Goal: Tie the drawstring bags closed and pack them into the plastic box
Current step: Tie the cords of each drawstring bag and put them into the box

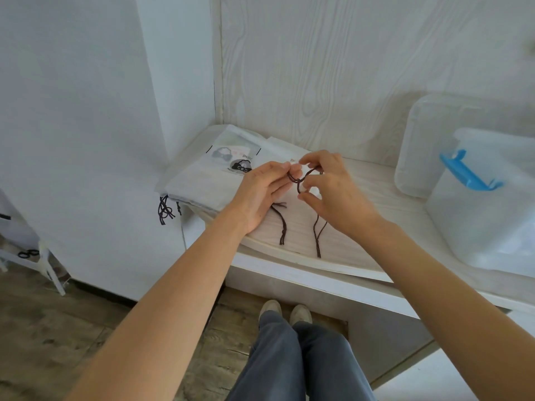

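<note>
Bare shelf front edge (pixel 304 235) lies open; clear plastic box with blue latch (pixel 480 204) blocks the right end, stacked white drawstring bags (pixel 202 175) the left corner.

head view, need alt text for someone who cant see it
Seen from above, a person's left hand and right hand loop a dark drawstring into a knot over a white shelf. A stack of white drawstring bags lies to the left, and a clear plastic box with a blue latch stands to the right.

The scene is viewed from one head-worn camera, aimed forward and steeply down; the counter (pixel 376 192) is seen close, the floor (pixel 43 328) nearer below.
</note>
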The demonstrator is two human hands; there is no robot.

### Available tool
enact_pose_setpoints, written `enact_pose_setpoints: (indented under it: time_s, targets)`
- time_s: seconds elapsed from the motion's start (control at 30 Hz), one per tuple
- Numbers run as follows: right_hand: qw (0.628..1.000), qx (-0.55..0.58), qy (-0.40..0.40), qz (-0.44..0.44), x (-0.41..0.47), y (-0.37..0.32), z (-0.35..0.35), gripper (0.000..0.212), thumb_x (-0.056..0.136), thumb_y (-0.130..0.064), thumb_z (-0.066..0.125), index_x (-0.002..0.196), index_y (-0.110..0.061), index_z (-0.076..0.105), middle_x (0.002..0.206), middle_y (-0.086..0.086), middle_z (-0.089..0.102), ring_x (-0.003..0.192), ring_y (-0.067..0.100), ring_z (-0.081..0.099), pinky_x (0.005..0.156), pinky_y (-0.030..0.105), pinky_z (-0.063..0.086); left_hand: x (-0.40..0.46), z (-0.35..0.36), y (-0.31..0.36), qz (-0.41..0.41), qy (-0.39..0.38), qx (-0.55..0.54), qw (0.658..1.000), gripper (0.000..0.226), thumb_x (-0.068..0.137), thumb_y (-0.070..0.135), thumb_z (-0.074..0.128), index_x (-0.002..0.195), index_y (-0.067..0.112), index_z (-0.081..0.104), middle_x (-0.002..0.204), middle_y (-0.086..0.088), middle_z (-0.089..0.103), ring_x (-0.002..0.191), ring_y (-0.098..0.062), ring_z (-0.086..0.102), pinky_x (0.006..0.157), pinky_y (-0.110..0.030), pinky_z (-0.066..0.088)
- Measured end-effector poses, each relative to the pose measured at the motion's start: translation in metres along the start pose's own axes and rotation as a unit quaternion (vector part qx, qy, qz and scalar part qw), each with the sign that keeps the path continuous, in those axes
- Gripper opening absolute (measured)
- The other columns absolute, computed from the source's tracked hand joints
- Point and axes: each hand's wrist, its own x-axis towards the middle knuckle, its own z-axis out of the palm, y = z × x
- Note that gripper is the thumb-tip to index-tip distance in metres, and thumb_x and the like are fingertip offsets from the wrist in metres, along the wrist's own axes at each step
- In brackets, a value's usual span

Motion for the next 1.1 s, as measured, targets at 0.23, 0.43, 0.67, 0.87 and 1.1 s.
enact_pose_setpoints:
  time_s: [0.23, 0.43, 0.67, 0.87, 1.1]
  targets:
    - [0.996, 0.005, -0.046, -0.078, 0.003, 0.014, 0.012, 0.011, 0.068, 0.002, 0.078, 0.071, -0.002, 0.068, 0.118, 0.024, 0.055, 0.104, 0.040, 0.053, 0.086, 0.030, 0.038, 0.000, 0.001, -0.003, 0.008, -0.041, 0.072, 0.997, 0.018, 0.092, 0.012, 0.052, 0.079, 0.011, 0.064, 0.081, -0.001, 0.070, 0.078, -0.011, 0.064, 0.080, -0.024, 0.049]
    - [0.995, 0.097, 0.001, 0.036, 0.000, 0.018, 0.028, 0.003, 0.077, -0.005, 0.072, 0.079, -0.002, 0.071, 0.134, 0.019, 0.046, 0.125, 0.033, 0.045, 0.104, 0.034, 0.036, 0.001, 0.001, -0.006, 0.060, 0.005, 0.111, 0.992, 0.034, 0.085, -0.004, 0.046, 0.081, 0.015, 0.073, 0.091, 0.001, 0.074, 0.100, -0.017, 0.064, 0.088, -0.025, 0.045]
    - [0.978, 0.121, 0.084, 0.145, -0.004, 0.018, 0.037, 0.007, 0.082, -0.009, 0.068, 0.085, -0.002, 0.067, 0.130, 0.014, 0.049, 0.121, 0.026, 0.047, 0.098, 0.024, 0.033, 0.002, 0.000, -0.012, 0.164, 0.131, 0.315, 0.926, 0.041, 0.078, -0.012, 0.046, 0.102, 0.011, 0.070, 0.104, 0.005, 0.064, 0.098, -0.004, 0.057, 0.084, -0.016, 0.049]
    - [0.930, 0.192, 0.109, 0.296, -0.002, 0.026, 0.032, 0.013, 0.088, -0.011, 0.059, 0.077, -0.005, 0.054, 0.077, 0.007, 0.060, 0.076, 0.021, 0.053, 0.055, 0.018, 0.029, 0.006, -0.007, -0.019, 0.186, 0.225, 0.405, 0.867, 0.016, 0.081, 0.000, 0.065, 0.094, 0.009, 0.069, 0.092, -0.001, 0.067, 0.077, 0.004, 0.057, 0.070, -0.006, 0.043]
    - [0.912, 0.225, 0.112, 0.324, -0.004, 0.030, 0.034, 0.017, 0.088, -0.014, 0.059, 0.077, -0.005, 0.052, 0.073, 0.005, 0.055, 0.068, 0.020, 0.046, 0.052, 0.008, 0.031, 0.005, -0.002, -0.016, 0.157, 0.227, 0.407, 0.871, 0.016, 0.091, 0.020, 0.058, 0.092, 0.004, 0.063, 0.076, 0.008, 0.055, 0.066, 0.003, 0.054, 0.061, -0.005, 0.036]
